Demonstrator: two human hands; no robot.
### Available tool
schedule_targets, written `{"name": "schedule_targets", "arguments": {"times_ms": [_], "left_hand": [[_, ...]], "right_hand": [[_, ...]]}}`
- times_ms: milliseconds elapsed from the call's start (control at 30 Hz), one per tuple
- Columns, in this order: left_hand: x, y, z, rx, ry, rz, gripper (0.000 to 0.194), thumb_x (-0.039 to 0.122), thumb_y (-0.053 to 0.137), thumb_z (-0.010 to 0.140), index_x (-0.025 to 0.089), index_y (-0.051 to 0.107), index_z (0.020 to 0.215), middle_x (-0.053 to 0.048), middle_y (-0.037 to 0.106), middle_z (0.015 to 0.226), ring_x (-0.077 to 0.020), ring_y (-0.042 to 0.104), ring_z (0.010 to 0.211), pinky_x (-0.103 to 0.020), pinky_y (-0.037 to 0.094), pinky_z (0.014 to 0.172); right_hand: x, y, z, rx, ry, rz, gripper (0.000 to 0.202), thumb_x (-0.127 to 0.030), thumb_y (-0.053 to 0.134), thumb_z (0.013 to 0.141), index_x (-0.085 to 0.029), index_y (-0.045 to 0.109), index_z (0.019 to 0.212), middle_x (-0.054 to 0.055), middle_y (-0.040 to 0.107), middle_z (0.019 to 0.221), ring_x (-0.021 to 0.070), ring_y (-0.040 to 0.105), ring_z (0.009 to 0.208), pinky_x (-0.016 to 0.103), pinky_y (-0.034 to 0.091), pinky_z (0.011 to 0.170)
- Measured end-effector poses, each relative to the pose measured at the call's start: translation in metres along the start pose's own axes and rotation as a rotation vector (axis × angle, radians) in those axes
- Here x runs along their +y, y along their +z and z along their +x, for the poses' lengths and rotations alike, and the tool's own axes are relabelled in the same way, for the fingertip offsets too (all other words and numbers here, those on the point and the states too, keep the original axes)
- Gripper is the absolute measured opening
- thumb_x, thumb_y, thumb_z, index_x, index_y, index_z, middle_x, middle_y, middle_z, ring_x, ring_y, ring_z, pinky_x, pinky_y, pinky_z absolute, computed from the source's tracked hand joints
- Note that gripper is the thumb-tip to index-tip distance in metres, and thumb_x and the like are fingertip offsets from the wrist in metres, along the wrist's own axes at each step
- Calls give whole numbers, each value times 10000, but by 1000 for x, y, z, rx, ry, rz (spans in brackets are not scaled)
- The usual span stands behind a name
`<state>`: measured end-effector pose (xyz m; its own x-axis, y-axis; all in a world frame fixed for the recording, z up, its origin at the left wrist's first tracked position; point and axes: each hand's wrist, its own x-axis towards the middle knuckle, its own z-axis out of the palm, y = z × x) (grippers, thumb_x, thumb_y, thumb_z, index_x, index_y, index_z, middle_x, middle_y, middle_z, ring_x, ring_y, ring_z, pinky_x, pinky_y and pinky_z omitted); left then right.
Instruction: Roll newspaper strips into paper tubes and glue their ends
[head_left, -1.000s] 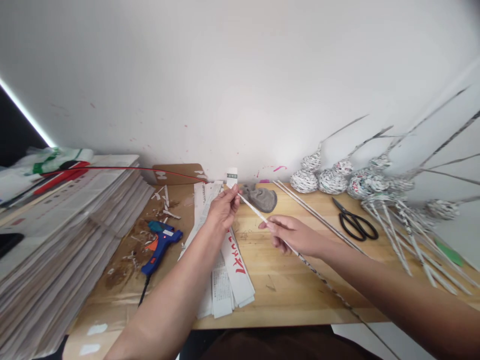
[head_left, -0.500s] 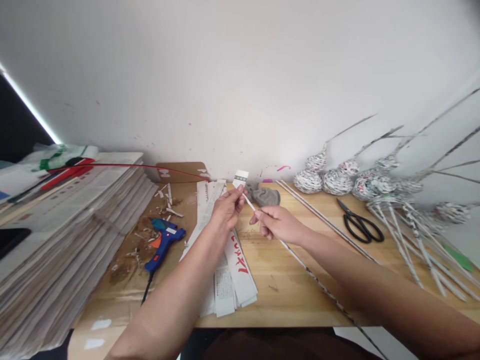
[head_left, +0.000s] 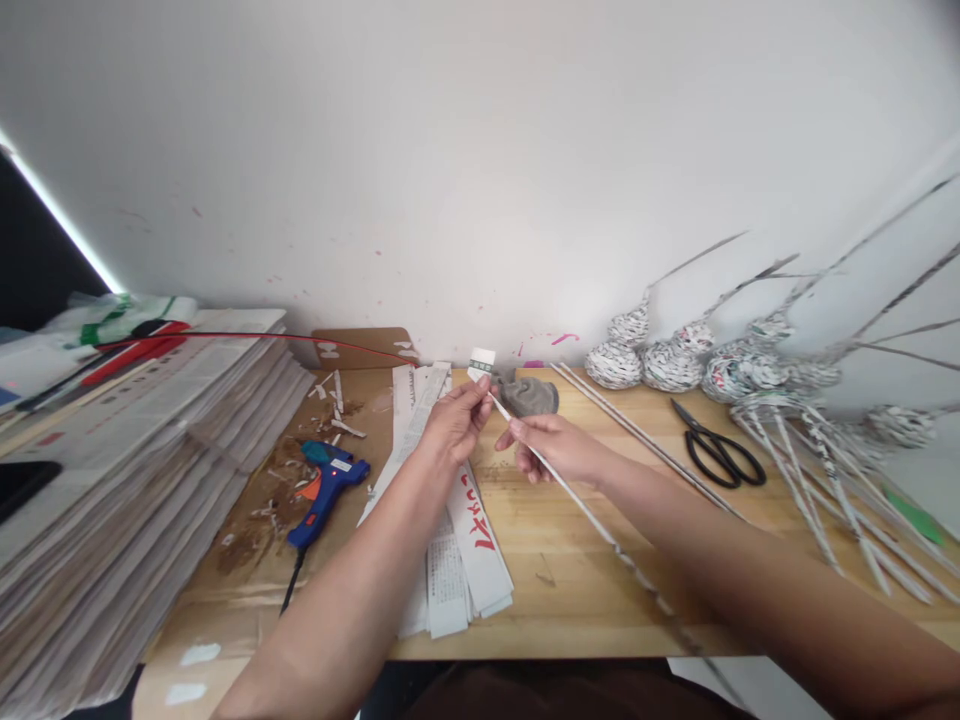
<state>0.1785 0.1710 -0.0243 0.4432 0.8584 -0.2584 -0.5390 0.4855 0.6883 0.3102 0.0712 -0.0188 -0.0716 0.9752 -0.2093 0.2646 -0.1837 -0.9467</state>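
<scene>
Fingers of the left hand (head_left: 456, 418) are pinched on the flat end of a paper stick (head_left: 592, 517) and those of the right hand (head_left: 555, 447) on its shaft, which slants over the table's (head_left: 570, 610) front edge, apparently mid-rolling, likely calling for a steady twist.

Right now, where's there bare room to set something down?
The tabletop is bare between the newspaper strips and right forearm, under the slanting paper rod; a narrower patch separates two paper tubes from the scissors. It's crowded left, with newspaper stack, glue gun and scraps, and right, with woven paper gourds.
</scene>
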Motion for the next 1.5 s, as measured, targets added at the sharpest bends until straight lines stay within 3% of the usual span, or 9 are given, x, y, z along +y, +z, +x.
{"name": "schedule_targets", "arguments": {"times_ms": [133, 367, 533, 733, 900, 1167, 1233, 1367, 1500], "left_hand": [[0, 0, 0, -3, 5, 7, 67, 98, 710, 739, 87, 647, 717, -28, 656, 661, -16, 554, 460, -72, 495, 460], [0, -1, 1, -2, -1, 17, 64, 96, 695, 753, 79, 650, 711, -41, 662, 669, -22, 561, 467, -72, 486, 448], [1, 0, -1, -14, 3, 26, 62, 93, 686, 760, 80, 652, 710, -47, 670, 684, -18, 551, 457, -73, 489, 451], [1, 0, -1, -25, -28, 34, 63, 82, 694, 749, 82, 648, 705, -50, 671, 686, -23, 564, 465, -70, 488, 443], [2, -1, -1, -35, -27, 29, 59, 77, 681, 761, 86, 650, 711, -32, 660, 673, -9, 547, 457, -62, 490, 452], [2, -2, 0, -68, -78, 32, 79, 86, 674, 771, 83, 634, 703, -29, 646, 670, -16, 559, 470, -58, 471, 425], [1, -2, -1, -67, -79, 34, 87, 85, 684, 761, 85, 626, 696, -22, 640, 657, -15, 553, 462, -61, 473, 426], [1, -1, -1, -58, -67, 38, 92, 81, 679, 764, 86, 616, 698, -22, 641, 648, -20, 560, 468, -66, 480, 437], [1, -3, -1, -65, -69, 44, 83, 91, 683, 764, 79, 616, 717, -34, 660, 682, -16, 555, 468, -69, 480, 441]], "right_hand": [[-1, 3, 0, 289, -245, -480, 348, -502, 511, 858, -172, 597, 791, 2, 537, 600, 125, 502, 559, 241, 350, 549], [1, 2, 1, -55, 17, 205, 482, -581, 399, 884, -142, 594, 916, -33, 468, 546, 93, 431, 424, 220, 329, 427], [3, 3, 1, 188, -142, -104, 368, -518, 528, 848, -162, 622, 845, -18, 514, 559, 96, 470, 487, 212, 357, 482], [5, 4, 1, -74, -1, 232, 476, -569, 397, 891, -140, 599, 922, -35, 470, 526, 90, 432, 415, 220, 343, 433], [6, 6, 0, 256, -215, -270, 356, -513, 518, 852, -172, 596, 785, -11, 525, 569, 111, 485, 519, 226, 357, 519], [7, -1, -2, -139, 11, 334, 405, -552, 474, 863, -158, 569, 854, -53, 434, 504, 91, 414, 431, 225, 335, 459], [7, -2, -2, -83, 2, 223, 416, -568, 489, 850, -160, 567, 850, -42, 461, 524, 96, 434, 447, 226, 336, 462], [6, 1, 0, 236, -198, -191, 365, -529, 567, 817, -168, 580, 769, -30, 481, 552, 95, 448, 499, 221, 335, 497], [6, 1, 2, 68, -75, 62, 431, -563, 438, 874, -164, 600, 855, -37, 473, 519, 96, 440, 435, 224, 335, 452]]}}
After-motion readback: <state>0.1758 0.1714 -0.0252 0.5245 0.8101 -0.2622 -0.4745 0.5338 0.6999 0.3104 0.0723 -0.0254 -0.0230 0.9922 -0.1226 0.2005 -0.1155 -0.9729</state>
